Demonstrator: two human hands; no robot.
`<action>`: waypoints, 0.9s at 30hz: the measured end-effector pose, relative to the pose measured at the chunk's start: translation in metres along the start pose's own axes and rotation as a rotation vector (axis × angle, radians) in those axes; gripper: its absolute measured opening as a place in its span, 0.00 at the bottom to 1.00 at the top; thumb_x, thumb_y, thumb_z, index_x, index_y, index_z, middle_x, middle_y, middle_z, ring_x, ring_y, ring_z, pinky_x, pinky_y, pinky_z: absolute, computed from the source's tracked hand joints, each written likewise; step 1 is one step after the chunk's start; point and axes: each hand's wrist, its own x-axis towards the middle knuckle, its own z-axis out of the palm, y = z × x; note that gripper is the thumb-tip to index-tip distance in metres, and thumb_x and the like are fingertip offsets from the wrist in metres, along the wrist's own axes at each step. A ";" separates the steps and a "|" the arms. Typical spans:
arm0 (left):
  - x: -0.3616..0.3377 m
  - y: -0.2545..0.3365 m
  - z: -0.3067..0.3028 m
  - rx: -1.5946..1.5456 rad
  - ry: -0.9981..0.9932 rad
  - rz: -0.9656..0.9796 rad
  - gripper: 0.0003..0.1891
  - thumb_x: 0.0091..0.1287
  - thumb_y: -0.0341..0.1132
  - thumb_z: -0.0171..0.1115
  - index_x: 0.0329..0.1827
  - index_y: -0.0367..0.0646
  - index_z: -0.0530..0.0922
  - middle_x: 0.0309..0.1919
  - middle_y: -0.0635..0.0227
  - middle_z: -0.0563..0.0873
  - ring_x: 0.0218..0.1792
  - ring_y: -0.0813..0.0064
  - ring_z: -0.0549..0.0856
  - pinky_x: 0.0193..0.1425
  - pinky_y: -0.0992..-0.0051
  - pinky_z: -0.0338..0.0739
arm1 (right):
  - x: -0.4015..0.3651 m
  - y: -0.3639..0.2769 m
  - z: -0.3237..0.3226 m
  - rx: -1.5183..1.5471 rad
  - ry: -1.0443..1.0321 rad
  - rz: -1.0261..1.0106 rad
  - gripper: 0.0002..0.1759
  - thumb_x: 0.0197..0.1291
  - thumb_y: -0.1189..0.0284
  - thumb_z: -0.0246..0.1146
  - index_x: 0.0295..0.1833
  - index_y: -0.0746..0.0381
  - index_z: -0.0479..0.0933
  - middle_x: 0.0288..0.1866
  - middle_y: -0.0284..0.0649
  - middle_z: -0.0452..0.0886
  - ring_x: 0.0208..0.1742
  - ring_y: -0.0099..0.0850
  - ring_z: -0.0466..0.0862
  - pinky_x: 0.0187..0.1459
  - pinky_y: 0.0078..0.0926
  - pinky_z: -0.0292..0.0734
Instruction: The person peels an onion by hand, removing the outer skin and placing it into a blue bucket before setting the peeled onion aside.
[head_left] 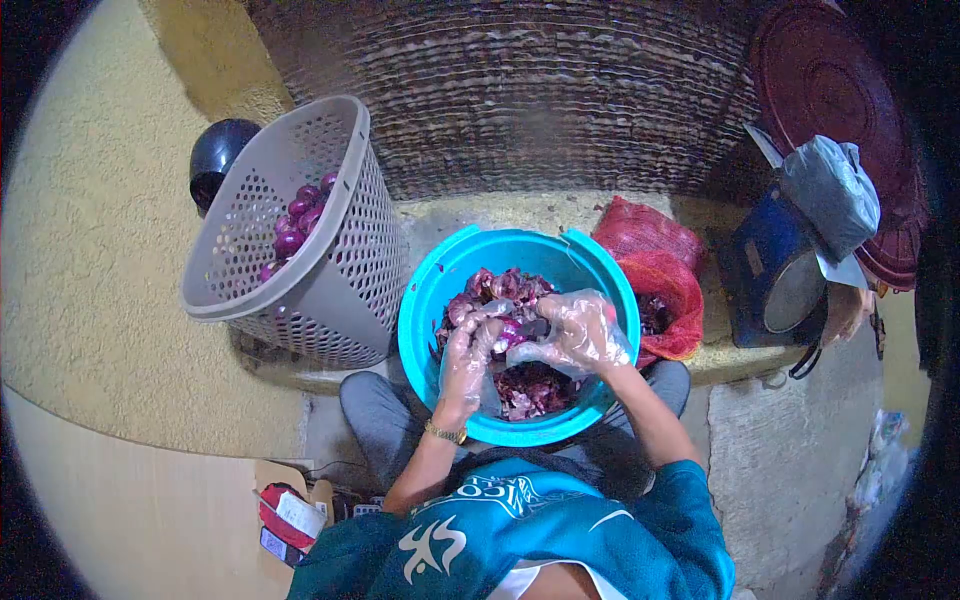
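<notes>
Both hands wear clear plastic gloves and work over a turquoise tub (418,385) between my knees. My left hand (470,360) is closed around a purple onion (509,335), with a gold watch (446,432) on that wrist. Opposite it, my right hand (582,332) is bent in a pinch, fingertips close to the onion; I cannot tell what it grips. Reddish-purple onion skins (530,392) lie in the tub beneath and behind the hands.
A grey perforated basket (362,250) on the left contains peeled-looking purple onions (298,222). Right of the tub slumps a red mesh sack (650,235). Further right stands a blue container (765,265) with a grey plastic bag (832,195) on top. A wooden board (130,500) lies at lower left.
</notes>
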 end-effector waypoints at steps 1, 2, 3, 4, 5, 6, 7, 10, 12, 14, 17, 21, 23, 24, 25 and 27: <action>-0.001 0.003 0.002 0.000 0.000 0.001 0.15 0.73 0.42 0.59 0.57 0.43 0.78 0.47 0.74 0.80 0.44 0.81 0.81 0.43 0.77 0.84 | 0.000 -0.001 0.000 -0.006 -0.015 0.001 0.32 0.44 0.40 0.72 0.23 0.61 0.75 0.19 0.45 0.77 0.22 0.45 0.81 0.28 0.43 0.74; -0.003 0.007 0.004 -0.040 0.018 -0.047 0.16 0.73 0.41 0.59 0.57 0.43 0.78 0.48 0.73 0.81 0.46 0.81 0.81 0.43 0.76 0.84 | -0.001 -0.002 0.002 -0.006 -0.014 0.001 0.32 0.44 0.40 0.72 0.23 0.61 0.75 0.19 0.45 0.77 0.22 0.45 0.81 0.28 0.43 0.74; -0.005 0.012 0.006 -0.081 0.036 -0.095 0.16 0.73 0.41 0.59 0.57 0.43 0.77 0.48 0.72 0.81 0.47 0.80 0.81 0.44 0.76 0.84 | -0.003 -0.001 0.005 -0.019 -0.041 0.025 0.32 0.46 0.40 0.70 0.22 0.61 0.75 0.19 0.45 0.77 0.22 0.45 0.81 0.28 0.43 0.74; -0.003 0.008 0.005 -0.081 0.035 -0.095 0.16 0.73 0.41 0.59 0.57 0.43 0.77 0.48 0.72 0.81 0.47 0.80 0.81 0.44 0.76 0.84 | -0.005 0.000 0.007 -0.033 -0.068 0.049 0.33 0.48 0.39 0.68 0.22 0.61 0.75 0.18 0.46 0.78 0.21 0.45 0.81 0.28 0.44 0.74; 0.000 0.000 0.001 -0.059 0.034 -0.055 0.16 0.73 0.42 0.59 0.58 0.43 0.77 0.49 0.72 0.81 0.47 0.80 0.82 0.45 0.75 0.85 | -0.005 0.000 0.007 -0.033 -0.067 0.049 0.33 0.48 0.39 0.68 0.22 0.61 0.75 0.18 0.46 0.78 0.21 0.45 0.81 0.28 0.44 0.74; 0.002 0.001 0.000 -0.036 0.033 -0.014 0.16 0.73 0.42 0.59 0.58 0.43 0.77 0.50 0.71 0.81 0.48 0.79 0.82 0.46 0.74 0.85 | -0.006 0.001 0.008 -0.083 -0.121 0.049 0.33 0.50 0.39 0.67 0.22 0.61 0.77 0.18 0.46 0.78 0.21 0.45 0.81 0.28 0.44 0.75; 0.001 0.002 0.000 -0.035 0.034 -0.014 0.16 0.73 0.42 0.59 0.58 0.43 0.77 0.50 0.71 0.81 0.48 0.79 0.82 0.46 0.74 0.85 | -0.007 0.001 0.009 -0.133 -0.176 0.050 0.33 0.52 0.38 0.65 0.23 0.61 0.78 0.18 0.46 0.78 0.21 0.44 0.81 0.28 0.44 0.75; -0.001 0.005 -0.001 -0.118 0.075 -0.096 0.18 0.73 0.42 0.59 0.59 0.42 0.76 0.51 0.69 0.81 0.49 0.76 0.82 0.47 0.71 0.86 | -0.013 0.004 0.014 -0.094 -0.175 0.036 0.34 0.52 0.37 0.64 0.20 0.61 0.76 0.16 0.46 0.76 0.22 0.46 0.80 0.30 0.44 0.73; 0.002 0.001 -0.005 -0.241 0.050 -0.151 0.19 0.73 0.43 0.59 0.60 0.42 0.75 0.51 0.68 0.81 0.50 0.74 0.83 0.47 0.68 0.87 | -0.015 0.007 0.017 -0.109 -0.223 0.036 0.35 0.52 0.36 0.64 0.19 0.60 0.76 0.16 0.46 0.76 0.22 0.45 0.81 0.30 0.44 0.74; 0.002 -0.005 -0.008 -0.290 0.093 -0.190 0.19 0.72 0.44 0.59 0.60 0.43 0.75 0.52 0.67 0.81 0.51 0.73 0.82 0.48 0.68 0.86 | -0.016 0.008 0.015 -0.124 -0.271 0.036 0.36 0.52 0.35 0.63 0.19 0.60 0.76 0.15 0.47 0.75 0.21 0.45 0.81 0.29 0.44 0.74; 0.002 -0.005 -0.010 -0.409 0.142 -0.258 0.21 0.72 0.47 0.60 0.61 0.44 0.75 0.53 0.66 0.80 0.53 0.72 0.82 0.51 0.66 0.85 | -0.012 0.003 0.001 -0.194 -0.480 0.123 0.37 0.53 0.31 0.58 0.35 0.58 0.84 0.19 0.46 0.80 0.23 0.45 0.84 0.29 0.44 0.78; 0.007 -0.024 -0.016 -0.558 0.161 -0.272 0.24 0.70 0.49 0.62 0.63 0.46 0.75 0.57 0.66 0.79 0.56 0.71 0.80 0.58 0.62 0.81 | -0.018 0.006 -0.001 -0.272 -0.484 0.223 0.39 0.53 0.31 0.57 0.46 0.57 0.83 0.22 0.48 0.82 0.27 0.45 0.85 0.32 0.44 0.79; 0.006 -0.026 -0.017 -0.574 0.153 -0.280 0.23 0.71 0.48 0.61 0.64 0.46 0.75 0.57 0.67 0.79 0.57 0.72 0.80 0.59 0.61 0.80 | -0.022 0.011 0.003 -0.256 -0.423 0.223 0.39 0.53 0.31 0.57 0.49 0.56 0.82 0.23 0.49 0.82 0.28 0.45 0.86 0.33 0.44 0.79; 0.005 -0.025 -0.016 -0.591 0.146 -0.289 0.23 0.71 0.48 0.60 0.64 0.46 0.74 0.58 0.68 0.79 0.57 0.72 0.80 0.59 0.61 0.80 | -0.023 0.012 0.005 -0.208 -0.376 0.232 0.40 0.52 0.30 0.58 0.48 0.56 0.82 0.23 0.49 0.82 0.29 0.45 0.86 0.34 0.45 0.79; 0.005 -0.026 -0.015 -0.591 0.145 -0.289 0.23 0.71 0.48 0.60 0.64 0.46 0.74 0.58 0.68 0.79 0.57 0.72 0.80 0.59 0.61 0.80 | -0.024 0.013 0.006 -0.160 -0.329 0.242 0.40 0.51 0.30 0.58 0.47 0.56 0.82 0.23 0.49 0.83 0.29 0.45 0.86 0.35 0.45 0.79; 0.007 -0.026 -0.014 -0.671 0.025 -0.261 0.21 0.74 0.46 0.57 0.65 0.48 0.74 0.58 0.69 0.80 0.58 0.73 0.80 0.56 0.63 0.80 | -0.022 0.013 0.010 -0.145 -0.297 0.244 0.40 0.49 0.30 0.59 0.45 0.57 0.82 0.23 0.49 0.82 0.29 0.45 0.86 0.34 0.44 0.79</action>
